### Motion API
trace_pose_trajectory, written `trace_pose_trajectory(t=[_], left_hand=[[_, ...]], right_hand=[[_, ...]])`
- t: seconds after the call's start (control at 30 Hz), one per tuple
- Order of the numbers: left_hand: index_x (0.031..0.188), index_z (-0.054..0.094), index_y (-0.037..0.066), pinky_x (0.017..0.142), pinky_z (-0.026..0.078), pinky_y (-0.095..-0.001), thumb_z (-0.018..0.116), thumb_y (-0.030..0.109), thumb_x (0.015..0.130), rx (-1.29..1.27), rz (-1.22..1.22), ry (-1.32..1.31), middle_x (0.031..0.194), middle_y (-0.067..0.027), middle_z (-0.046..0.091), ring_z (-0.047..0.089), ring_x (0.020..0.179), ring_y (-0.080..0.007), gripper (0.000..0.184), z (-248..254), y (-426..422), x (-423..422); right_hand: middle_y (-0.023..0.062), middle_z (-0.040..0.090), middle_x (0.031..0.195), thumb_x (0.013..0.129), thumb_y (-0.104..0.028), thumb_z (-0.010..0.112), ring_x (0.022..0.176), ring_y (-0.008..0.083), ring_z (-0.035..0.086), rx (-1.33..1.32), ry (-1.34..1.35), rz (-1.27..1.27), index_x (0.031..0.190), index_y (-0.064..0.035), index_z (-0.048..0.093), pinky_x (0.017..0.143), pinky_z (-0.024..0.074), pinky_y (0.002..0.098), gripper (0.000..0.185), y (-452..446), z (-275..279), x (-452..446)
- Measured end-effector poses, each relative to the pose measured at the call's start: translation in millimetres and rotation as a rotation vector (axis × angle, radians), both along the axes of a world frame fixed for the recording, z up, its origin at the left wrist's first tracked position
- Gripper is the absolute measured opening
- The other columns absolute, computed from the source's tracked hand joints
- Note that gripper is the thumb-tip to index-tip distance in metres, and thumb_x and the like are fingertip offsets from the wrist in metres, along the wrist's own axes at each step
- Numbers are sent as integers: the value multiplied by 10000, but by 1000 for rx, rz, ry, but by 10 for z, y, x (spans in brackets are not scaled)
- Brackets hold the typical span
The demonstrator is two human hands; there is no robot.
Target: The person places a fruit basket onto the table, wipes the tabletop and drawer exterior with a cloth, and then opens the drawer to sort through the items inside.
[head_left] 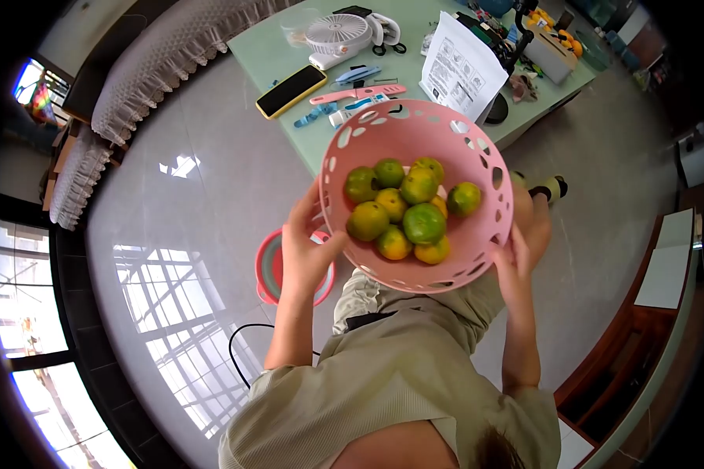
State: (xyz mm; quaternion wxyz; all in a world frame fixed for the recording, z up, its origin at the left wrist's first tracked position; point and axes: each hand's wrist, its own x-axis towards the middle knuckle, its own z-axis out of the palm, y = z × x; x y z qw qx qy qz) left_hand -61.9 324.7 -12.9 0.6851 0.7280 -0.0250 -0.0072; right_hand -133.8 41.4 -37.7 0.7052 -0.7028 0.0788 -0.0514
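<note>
A pink basket [477, 215] with oval holes round its wall is held up over my lap, tilted so its inside shows. Several green and yellow citrus fruits [425, 224] lie together at its bottom. My left hand [309, 246] is closed on the basket's left rim, the thumb over the edge and the other fingers partly hidden outside. On the right rim, my right hand [512, 258] grips the edge, with its fingertips partly behind the wall.
Beyond the basket stands a green table [270, 59] with a phone [292, 91], a white fan [339, 33], a pink strap [357, 94] and a white pouch [463, 69]. A red and grey tub [270, 266] sits on the floor, near a black cable [231, 349].
</note>
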Motion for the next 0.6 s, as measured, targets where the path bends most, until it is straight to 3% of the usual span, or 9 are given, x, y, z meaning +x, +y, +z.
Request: trace_pose_trajectory(t=[0.17,0.3,0.43,0.6], left_hand=[[1285,426,-13,869,462,-331,570,5,635,-26,68,6,1161,-135,523,543,1054,-205,666,-37,37,130],[1304,411,14,865,464,-343,617,23,661,-4,89,8,1187,-145,501,530,1081,-219,676,-177,-53,209],[1326,383,37,863,466,-347,696,44,656,46,107,19,1193,-159,487,514,1119,-259,740,-309,-194,300],[1337,361,41,868,460,-348,694,72,684,88,121,52,1205,-163,479,507,1130,-261,733,-448,-299,429]], right_hand=[[62,433,1292,810,-6,478,1187,137,405,124,12,155,1347,27,294,994,302,260,569,-49,-103,471],[54,457,1249,769,37,446,1135,118,439,148,78,239,1323,5,329,950,346,250,566,-165,-91,850],[41,472,1239,739,9,479,1101,116,434,129,170,235,1346,-23,341,966,305,244,623,-290,-153,1095],[58,451,1275,733,17,480,1158,128,412,154,173,198,1359,-15,311,993,277,250,650,-315,-207,1215]])
